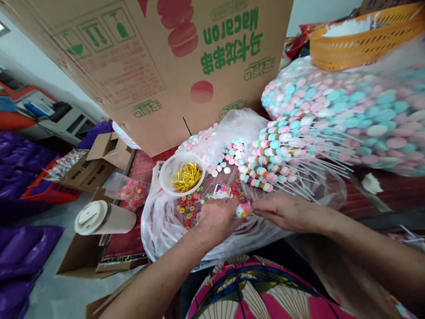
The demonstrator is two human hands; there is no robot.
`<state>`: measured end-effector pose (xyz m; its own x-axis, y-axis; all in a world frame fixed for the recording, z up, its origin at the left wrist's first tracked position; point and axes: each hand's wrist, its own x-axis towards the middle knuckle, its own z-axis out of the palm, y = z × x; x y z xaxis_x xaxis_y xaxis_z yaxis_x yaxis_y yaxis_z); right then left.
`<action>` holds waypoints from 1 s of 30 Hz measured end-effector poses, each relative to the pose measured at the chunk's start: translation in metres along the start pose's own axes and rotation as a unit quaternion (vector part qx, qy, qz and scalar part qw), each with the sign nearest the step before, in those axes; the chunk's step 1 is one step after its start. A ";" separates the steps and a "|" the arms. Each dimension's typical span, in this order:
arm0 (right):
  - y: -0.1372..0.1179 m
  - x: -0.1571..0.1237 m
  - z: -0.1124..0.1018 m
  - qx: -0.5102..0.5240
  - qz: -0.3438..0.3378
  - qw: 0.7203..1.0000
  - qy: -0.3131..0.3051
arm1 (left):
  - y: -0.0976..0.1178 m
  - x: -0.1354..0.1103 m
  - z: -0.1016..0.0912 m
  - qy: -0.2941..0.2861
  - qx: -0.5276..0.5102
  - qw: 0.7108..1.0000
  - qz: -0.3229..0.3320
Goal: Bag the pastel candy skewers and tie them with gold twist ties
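Observation:
Between my hands is a small printed packet [243, 210], white with pink and yellow. My left hand [217, 217] is closed, its fingers on the packet's left side. My right hand [287, 210] pinches at the packet's right edge; what else its fingers hold is hidden. Just beyond lies another small printed packet [222, 191]. Colourful ring candies [189, 207] are scattered on the clear plastic sheet [159, 236] beside my left hand. A white bowl [164, 177] holds gold twist ties [187, 177]. Close to my right hand, candy skewers [278, 152] with white sticks are piled up.
A big cardboard box [168, 86] stands at the back. To the right are a large bag of pastel candies [371, 112] and an orange basket [351, 50]. A lidded cup [119, 218] and a bag of ring candies [134, 194] are on the left.

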<state>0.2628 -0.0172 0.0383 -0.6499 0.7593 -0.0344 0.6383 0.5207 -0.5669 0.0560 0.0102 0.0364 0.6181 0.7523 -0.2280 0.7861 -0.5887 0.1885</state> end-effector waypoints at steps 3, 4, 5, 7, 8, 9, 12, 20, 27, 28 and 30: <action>-0.002 0.008 0.003 -0.008 -0.005 1.000 0.012 | 0.000 0.002 0.003 -0.030 -0.039 0.999 0.012; -0.002 0.008 -0.001 -0.007 -0.007 1.000 0.029 | -0.002 0.002 0.003 -0.032 -0.057 0.998 0.007; 0.000 0.007 -0.006 -0.007 -0.008 0.999 0.053 | -0.005 0.002 0.001 -0.030 -0.071 0.997 -0.002; 0.004 0.005 -0.016 -0.013 -0.014 0.996 0.091 | -0.009 0.000 -0.001 -0.021 -0.081 0.996 -0.019; 0.005 0.004 -0.018 -0.017 -0.020 0.995 0.099 | -0.009 0.000 -0.002 -0.019 -0.079 0.996 -0.021; 0.007 0.005 -0.018 -0.020 -0.026 0.995 0.099 | -0.008 0.000 -0.001 -0.018 -0.076 0.997 -0.018; 0.007 0.013 -0.004 -0.012 -0.017 0.996 0.092 | 0.001 0.004 0.008 -0.013 -0.093 0.995 -0.017; 0.008 0.033 0.011 0.166 0.021 0.974 0.153 | -0.018 -0.006 0.014 -0.051 -0.578 0.814 -0.039; 0.013 0.037 0.007 0.218 0.049 0.961 0.165 | -0.030 -0.037 0.019 -0.109 -0.695 0.705 -0.083; 0.010 0.039 0.010 0.214 0.055 0.962 0.162 | -0.024 -0.038 0.022 -0.103 -0.704 0.695 -0.099; 0.005 0.045 0.014 0.213 0.071 0.963 0.152 | -0.013 -0.039 0.028 -0.083 -0.706 0.691 -0.127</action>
<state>0.2309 0.0135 0.0224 -0.3773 0.9235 0.0690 0.4420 0.2451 -0.8629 0.0220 -0.0192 0.0160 0.5459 0.6646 -0.5102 0.1503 0.5214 0.8400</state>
